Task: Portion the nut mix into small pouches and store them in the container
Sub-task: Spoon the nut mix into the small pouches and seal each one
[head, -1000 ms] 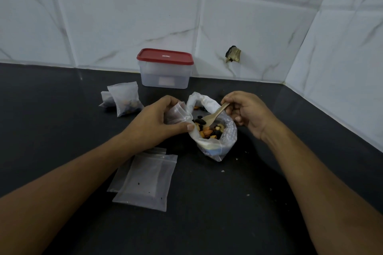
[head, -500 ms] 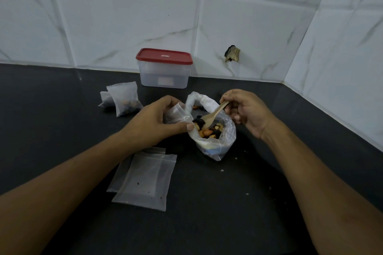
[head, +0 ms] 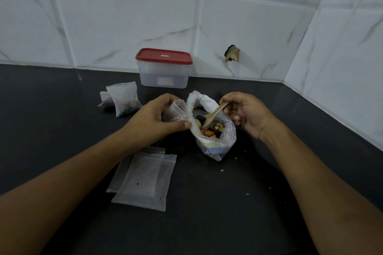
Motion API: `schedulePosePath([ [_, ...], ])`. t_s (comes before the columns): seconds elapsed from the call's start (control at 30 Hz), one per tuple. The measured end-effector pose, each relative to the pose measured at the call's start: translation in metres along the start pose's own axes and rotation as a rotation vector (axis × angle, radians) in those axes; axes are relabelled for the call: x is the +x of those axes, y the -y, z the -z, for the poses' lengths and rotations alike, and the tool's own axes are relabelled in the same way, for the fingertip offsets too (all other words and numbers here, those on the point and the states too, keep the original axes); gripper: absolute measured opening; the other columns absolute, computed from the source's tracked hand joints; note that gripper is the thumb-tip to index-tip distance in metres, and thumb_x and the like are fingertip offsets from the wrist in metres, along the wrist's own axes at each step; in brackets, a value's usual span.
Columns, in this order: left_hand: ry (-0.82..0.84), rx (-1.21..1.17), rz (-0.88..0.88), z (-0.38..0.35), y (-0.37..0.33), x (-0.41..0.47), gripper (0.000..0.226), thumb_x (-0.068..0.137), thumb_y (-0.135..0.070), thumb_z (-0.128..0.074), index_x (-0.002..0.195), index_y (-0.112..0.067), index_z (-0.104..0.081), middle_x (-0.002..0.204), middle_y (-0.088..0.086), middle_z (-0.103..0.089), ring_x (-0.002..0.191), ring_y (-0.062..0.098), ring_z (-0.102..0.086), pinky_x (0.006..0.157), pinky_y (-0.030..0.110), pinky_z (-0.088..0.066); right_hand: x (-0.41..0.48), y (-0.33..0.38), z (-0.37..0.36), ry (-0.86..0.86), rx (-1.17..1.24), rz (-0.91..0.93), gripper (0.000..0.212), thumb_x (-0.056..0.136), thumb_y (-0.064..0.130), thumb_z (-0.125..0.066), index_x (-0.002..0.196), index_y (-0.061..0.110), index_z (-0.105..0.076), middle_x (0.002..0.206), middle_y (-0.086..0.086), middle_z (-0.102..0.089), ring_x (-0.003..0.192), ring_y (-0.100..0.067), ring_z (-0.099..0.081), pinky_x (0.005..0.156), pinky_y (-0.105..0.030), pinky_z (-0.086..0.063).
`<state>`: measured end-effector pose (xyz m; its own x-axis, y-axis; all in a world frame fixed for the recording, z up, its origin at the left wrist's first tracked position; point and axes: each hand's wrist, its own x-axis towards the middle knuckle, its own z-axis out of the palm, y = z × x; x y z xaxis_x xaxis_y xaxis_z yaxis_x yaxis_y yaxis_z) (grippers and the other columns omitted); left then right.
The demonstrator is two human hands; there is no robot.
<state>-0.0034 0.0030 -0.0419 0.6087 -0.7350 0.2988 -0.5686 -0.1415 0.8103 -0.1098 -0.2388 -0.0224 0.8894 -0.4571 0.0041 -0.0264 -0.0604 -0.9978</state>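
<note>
A small pouch [head: 176, 113] is gripped by the left hand [head: 154, 123] beside the nut mix bag [head: 215, 130]; a wooden spoon [head: 214, 115] is pinched by the right hand [head: 247, 113]

Lid lettering [head: 165, 55] (too small) is unreadable; the left hand [head: 153, 119] hides much of its pouch [head: 178, 109].

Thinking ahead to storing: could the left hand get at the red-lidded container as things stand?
Probably not yet: the left hand grips an open pouch. The way to the container looks free, between the filled pouches and nut bag.
</note>
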Motion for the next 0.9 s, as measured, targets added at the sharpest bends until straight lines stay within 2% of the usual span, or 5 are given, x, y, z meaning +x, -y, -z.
schedulePosePath([
  [0.17,0.000,-0.004,0.003,0.0001,0.0009,-0.0003,0.059,0.069,-0.054,-0.079,0.122,-0.035,-0.059,0.109,-0.013,-0.072,0.098,0.005,-0.071,0.091,0.036,-0.060,0.0005,0.0000,0.0007,0.033,0.025,-0.032,0.025,0.099,0.016,-0.051,0.081,0.011,-0.068,0.061,-0.003,-0.056,0.044,-0.010,-0.036,0.042,-0.021,-0.029],
  [0.37,0.003,0.015,0.007,0.0000,-0.0001,-0.0001,0.060,0.069,-0.054,-0.078,0.122,-0.036,-0.058,0.111,-0.014,-0.071,0.099,0.002,-0.069,0.089,0.030,-0.059,0.0021,-0.0009,0.0013,0.025,0.075,-0.067,0.025,0.099,0.017,-0.051,0.081,0.011,-0.067,0.060,-0.002,-0.056,0.042,-0.009,-0.036,0.040,-0.020,-0.029],
  [0.5,0.003,0.028,0.011,0.0002,-0.0003,-0.0002,0.057,0.073,-0.049,-0.079,0.124,-0.035,-0.057,0.110,-0.014,-0.070,0.097,0.000,-0.069,0.086,0.026,-0.058,0.0039,-0.0011,0.0031,-0.001,0.129,-0.076,0.024,0.099,0.016,-0.051,0.081,0.010,-0.066,0.060,-0.002,-0.055,0.040,-0.008,-0.035,0.038,-0.020,-0.028],
  [0.63,0.004,0.041,0.005,0.0000,0.0005,0.0003,0.054,0.077,-0.044,-0.080,0.124,-0.034,-0.057,0.111,-0.015,-0.069,0.098,-0.001,-0.068,0.087,0.027,-0.058,0.0046,-0.0040,0.0023,0.029,0.076,-0.065,0.025,0.099,0.017,-0.052,0.081,0.011,-0.068,0.061,-0.002,-0.058,0.041,-0.008,-0.036,0.039,-0.019,-0.030],
  [0.9,0.007,0.038,0.002,-0.0002,-0.0002,0.0000,0.064,0.068,-0.057,-0.075,0.125,-0.034,-0.057,0.113,-0.015,-0.069,0.100,0.000,-0.068,0.089,0.029,-0.058,0.0064,-0.0048,0.0014,-0.014,0.144,-0.100,0.023,0.098,0.016,-0.053,0.082,0.010,-0.068,0.060,-0.001,-0.058,0.040,-0.008,-0.035,0.039,-0.020,-0.028],
])
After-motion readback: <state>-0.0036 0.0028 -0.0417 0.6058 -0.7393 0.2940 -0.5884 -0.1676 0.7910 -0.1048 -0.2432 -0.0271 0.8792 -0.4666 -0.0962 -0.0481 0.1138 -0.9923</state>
